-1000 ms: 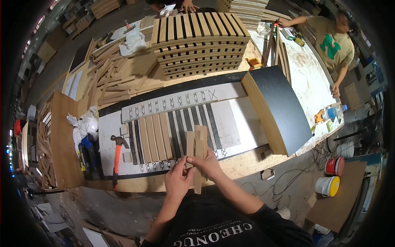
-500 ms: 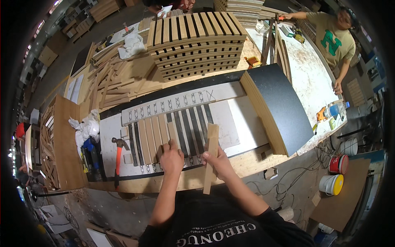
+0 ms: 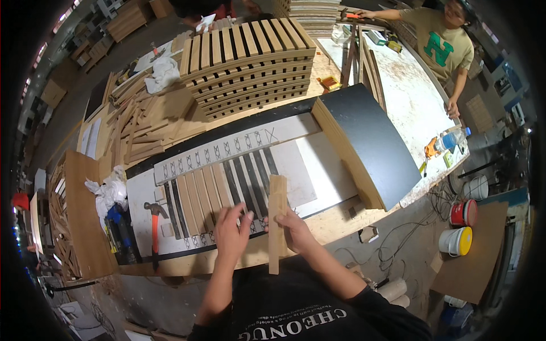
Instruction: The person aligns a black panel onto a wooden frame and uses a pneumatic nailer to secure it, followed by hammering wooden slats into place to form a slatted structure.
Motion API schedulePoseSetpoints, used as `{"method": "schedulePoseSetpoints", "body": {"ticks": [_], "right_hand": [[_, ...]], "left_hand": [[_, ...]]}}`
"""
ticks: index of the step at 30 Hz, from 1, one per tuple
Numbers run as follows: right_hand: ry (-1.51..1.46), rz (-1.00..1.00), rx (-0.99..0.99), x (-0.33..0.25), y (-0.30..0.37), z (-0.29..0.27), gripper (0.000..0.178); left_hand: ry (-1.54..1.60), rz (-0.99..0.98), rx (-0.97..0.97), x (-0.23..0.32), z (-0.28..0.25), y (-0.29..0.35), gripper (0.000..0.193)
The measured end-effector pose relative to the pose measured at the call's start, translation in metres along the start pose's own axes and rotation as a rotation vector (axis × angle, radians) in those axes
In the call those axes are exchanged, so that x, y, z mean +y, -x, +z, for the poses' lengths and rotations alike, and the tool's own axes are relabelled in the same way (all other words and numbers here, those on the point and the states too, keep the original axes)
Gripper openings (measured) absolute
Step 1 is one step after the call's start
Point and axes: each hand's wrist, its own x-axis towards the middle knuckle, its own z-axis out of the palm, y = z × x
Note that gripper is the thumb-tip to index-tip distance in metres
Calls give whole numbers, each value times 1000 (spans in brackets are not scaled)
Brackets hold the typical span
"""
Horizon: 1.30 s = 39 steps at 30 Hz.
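Observation:
My right hand [image 3: 296, 232] holds a small bundle of light wooden slats [image 3: 277, 199] upright, thumb across the front. Just left of it, my left hand [image 3: 230, 233] hovers over the near ends of the row, fingers apart and nothing in them. Under the hands lies a jig of black strips [image 3: 259, 176] on a white board. Wooden slats [image 3: 196, 199] lie side by side in its left part, between the black strips. A pale bar with drawn cross marks [image 3: 210, 152] runs along the far ends.
An orange-handled hammer [image 3: 154, 230] lies left of the jig. A black panel with a wooden edge [image 3: 369, 148] stands at the right. Behind are a stack of slatted panels [image 3: 250, 68] and loose wood strips [image 3: 133, 128]. Across the table, at right, stands another person [image 3: 443, 48].
My left hand has lifted off the slat it was pressing, and its fingers have spread. That slat now lies in line with the row. My right hand keeps its bundle.

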Motion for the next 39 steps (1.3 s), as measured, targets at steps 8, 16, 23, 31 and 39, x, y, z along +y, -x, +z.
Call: {"method": "schedulePoseSetpoints", "body": {"ticks": [8,16,23,31,39], "right_hand": [[269,-74,87,17,-1,20,32],[566,172,-185,69,-28,59,29],[694,244,-208,150,14,156,34],[704,532,-903,261,45,202,19],[744,628,-859,278,124,256,21]], "left_hand": [[516,-335,-317,21,-1,58,54],[440,-324,-1,-11,-61,124,55],[276,-340,441,-47,-98,216,38],[242,-697,647,-34,-166,323,39],[263,-677,797,-61,-158,377,43]]}}
